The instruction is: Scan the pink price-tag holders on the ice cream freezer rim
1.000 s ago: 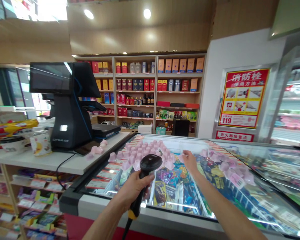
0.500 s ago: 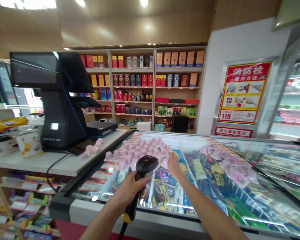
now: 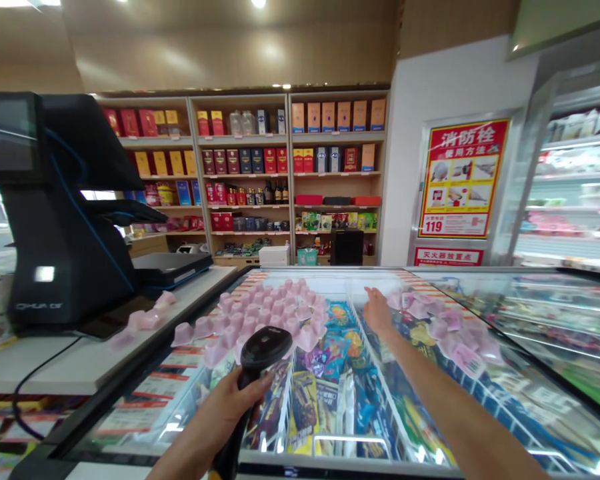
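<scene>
A person's left hand [image 3: 220,417] is clamped round the handle of a black scanner [image 3: 260,353], whose head points out over the glass freezer lid [image 3: 330,427]. The hand now sits lower and nearer the camera than half a second ago. The right hand [image 3: 377,312], fingers spread and holding nothing, reaches across the lid; half a second ago it lay at the near edge of the main cluster of pink cups [image 3: 275,313], just beyond the scanner head, and it has since swung right, stopping between that cluster and a second scatter of pink cups [image 3: 445,327] on its far side. Whether its fingertips touch a cup cannot be told. Left of the scanner hand, the black till [image 3: 60,220] fills more of the view than before, with loose cups [image 3: 145,320] at its foot. Beyond both hands stand the shelves [image 3: 290,180].
</scene>
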The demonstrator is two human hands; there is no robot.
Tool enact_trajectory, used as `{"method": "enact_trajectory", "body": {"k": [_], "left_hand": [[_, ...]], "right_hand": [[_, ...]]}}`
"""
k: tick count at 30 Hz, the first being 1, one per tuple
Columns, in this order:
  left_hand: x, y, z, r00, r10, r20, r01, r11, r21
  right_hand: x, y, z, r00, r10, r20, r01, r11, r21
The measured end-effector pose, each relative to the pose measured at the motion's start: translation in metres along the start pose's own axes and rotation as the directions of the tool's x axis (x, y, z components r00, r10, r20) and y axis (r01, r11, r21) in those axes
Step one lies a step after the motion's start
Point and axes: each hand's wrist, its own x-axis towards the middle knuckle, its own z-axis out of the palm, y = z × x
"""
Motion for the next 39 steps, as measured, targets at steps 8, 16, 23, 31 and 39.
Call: {"method": "enact_trajectory", "body": {"k": [8,16,23,31,39], "left_hand": [[0.016,-0.010,-0.003,0.998,0.002,-0.067,0.001,0.999,0.046],[0.006,-0.002,0.000,1.000,0.000,-0.030,0.001,1.000,0.031],[-0.016,0.011,0.000,0.993,0.072,0.092,-0.069,0.997,-0.037],[-0.047,0.023,0.001,0.980,0.153,0.125,-0.142,0.985,-0.097],[-0.052,0.025,-0.003,0.988,0.125,0.093,-0.119,0.991,-0.059]], "right_hand": [[0.027,0.063,-0.013,0.983,0.104,0.150,-0.068,0.972,-0.223],[0.004,0.044,-0.006,0.991,0.033,0.129,-0.061,0.973,0.223],[-0.022,-0.023,-0.017,0.904,0.228,0.362,-0.416,0.269,0.869],[-0.042,-0.090,-0.029,0.844,0.060,0.532,-0.500,-0.271,0.823],[-0.045,-0.087,-0.029,0.882,0.204,0.425,-0.438,0.022,0.899]]}}
